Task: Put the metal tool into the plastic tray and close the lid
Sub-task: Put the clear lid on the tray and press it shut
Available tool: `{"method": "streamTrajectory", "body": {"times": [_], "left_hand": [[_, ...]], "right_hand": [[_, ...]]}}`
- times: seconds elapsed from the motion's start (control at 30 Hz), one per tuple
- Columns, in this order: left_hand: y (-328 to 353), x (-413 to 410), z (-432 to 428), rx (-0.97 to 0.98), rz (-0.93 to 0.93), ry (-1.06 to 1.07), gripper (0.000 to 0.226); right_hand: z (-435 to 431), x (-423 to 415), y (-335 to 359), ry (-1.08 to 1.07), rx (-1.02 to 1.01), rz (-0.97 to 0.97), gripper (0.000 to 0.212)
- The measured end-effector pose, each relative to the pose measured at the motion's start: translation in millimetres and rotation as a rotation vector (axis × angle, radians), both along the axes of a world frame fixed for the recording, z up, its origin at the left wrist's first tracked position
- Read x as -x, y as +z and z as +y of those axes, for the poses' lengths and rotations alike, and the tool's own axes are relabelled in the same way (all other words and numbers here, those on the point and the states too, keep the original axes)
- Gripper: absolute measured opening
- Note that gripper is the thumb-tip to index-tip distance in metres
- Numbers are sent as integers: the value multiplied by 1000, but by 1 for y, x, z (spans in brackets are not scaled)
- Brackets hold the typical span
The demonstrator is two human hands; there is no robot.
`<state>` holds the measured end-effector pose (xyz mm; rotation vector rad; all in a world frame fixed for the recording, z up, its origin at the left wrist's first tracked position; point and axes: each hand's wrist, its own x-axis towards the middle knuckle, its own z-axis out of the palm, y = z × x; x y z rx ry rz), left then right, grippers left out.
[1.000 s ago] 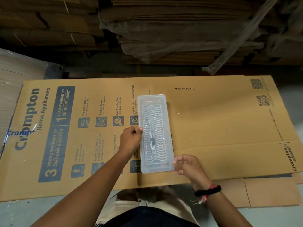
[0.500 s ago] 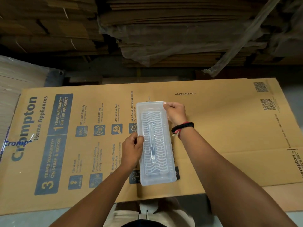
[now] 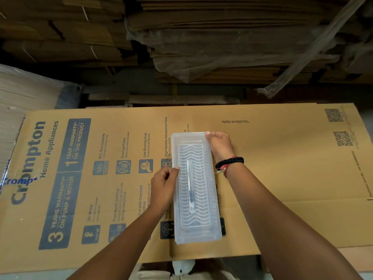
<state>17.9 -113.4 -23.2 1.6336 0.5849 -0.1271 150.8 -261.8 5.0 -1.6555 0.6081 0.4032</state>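
Observation:
A long clear plastic tray (image 3: 196,236) lies lengthwise on a flattened cardboard box. Its translucent lid (image 3: 185,138), with a wavy ribbed centre, sits on top of it. Through the lid I see the thin metal tool (image 3: 190,190) lying along the tray's middle. My left hand (image 3: 163,184) pinches the tray's left long edge at about mid-length. My right hand (image 3: 219,143) grips the far right corner of the lid, thumb on top. A black band is around that wrist.
The printed flat cardboard box (image 3: 282,188) covers the work surface. Stacks of flattened cardboard (image 3: 201,37) under loose plastic sheeting fill the space behind. A wrapped pile (image 3: 24,93) stands at the far left. My knees show below the near edge.
My right hand went from the tray's near right corner to its far right corner. My left hand stayed on the left edge. The view shifted slightly downward.

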Motion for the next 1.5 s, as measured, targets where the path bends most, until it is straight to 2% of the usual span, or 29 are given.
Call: {"method": "streamTrajectory", "body": {"times": [0.13, 0.3, 0.43, 0.57, 0.7, 0.83, 1.0, 1.17, 1.33, 1.5], "left_hand": [[14, -54, 8, 105, 47, 139, 35], [22, -101, 23, 169, 91, 119, 40], [16, -109, 24, 146, 118, 61, 39], [11, -110, 19, 61, 79, 84, 36], [11, -105, 16, 58, 81, 143, 36], [22, -77, 14, 108, 87, 134, 33], [30, 22, 5, 86, 137, 98, 41], [25, 97, -2, 133, 188, 90, 28], [22, 108, -8, 145, 247, 99, 25], [23, 104, -17, 105, 238, 97, 33]], "right_hand": [[-1, 2, -7, 18, 9, -13, 27], [-3, -1, -11, 38, -1, -15, 27], [-5, -2, -14, 47, 4, -22, 25], [-4, 0, -16, 51, 4, -46, 26], [-7, 8, -8, 15, -37, -77, 22], [-21, 41, 4, 54, -64, -41, 29], [-39, 113, 9, 112, -37, 2, 24], [-53, 169, 9, 179, -71, 50, 16], [-60, 181, 0, 181, -43, 40, 13], [-56, 179, -3, 182, -33, 6, 13]]}}
